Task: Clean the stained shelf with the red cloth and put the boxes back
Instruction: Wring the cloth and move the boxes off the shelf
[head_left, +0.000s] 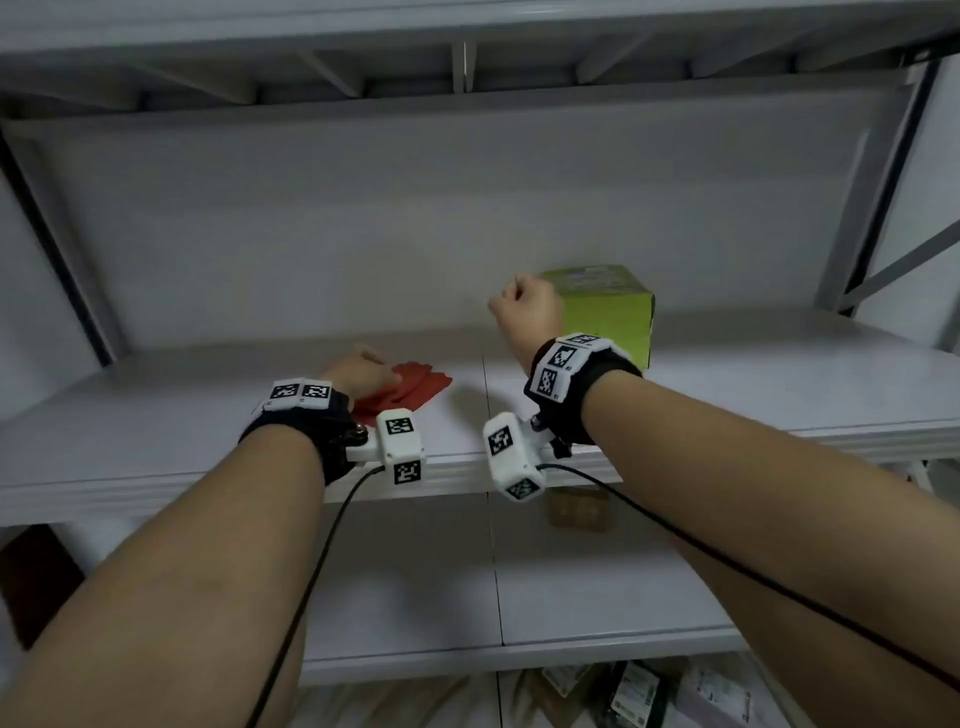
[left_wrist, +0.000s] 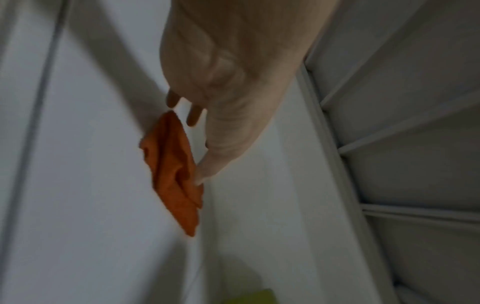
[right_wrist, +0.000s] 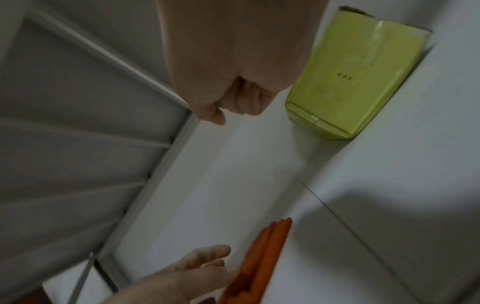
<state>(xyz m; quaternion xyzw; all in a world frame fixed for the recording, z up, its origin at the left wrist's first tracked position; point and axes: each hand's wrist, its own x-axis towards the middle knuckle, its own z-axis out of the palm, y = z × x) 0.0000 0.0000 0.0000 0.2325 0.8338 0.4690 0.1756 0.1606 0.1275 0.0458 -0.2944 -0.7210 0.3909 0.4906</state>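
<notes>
Resting on the shelf, the left hand lies over the near-left edge of the red cloth. In the left wrist view its fingers reach out fairly straight and a little spread, and the thumb tip touches the cloth's rumpled fold; whether the thumb pinches the cloth or only presses it cannot be told. The cloth lies folded and flat on the shelf, left of the seam that divides the shelf board, with one corner pointing toward that seam.

The right hand hangs above the shelf to the right of the seam. Its fingers are curled into a loose fist with the thumb tip sticking out, and nothing shows inside them. It is just beside the green box, on the box's left; from the head view the hand overlaps the box's left edge, while the right wrist view shows a gap between them.

That box stands near the back of the shelf, right of the seam and well apart from the cloth. Clear tape runs along its top. The shelf surface around the cloth and box looks pale grey; any stain is too faint to make out.

A brown box sits on the lower shelf, partly hidden by the right wrist camera. More packages lie below that, blurred.
</notes>
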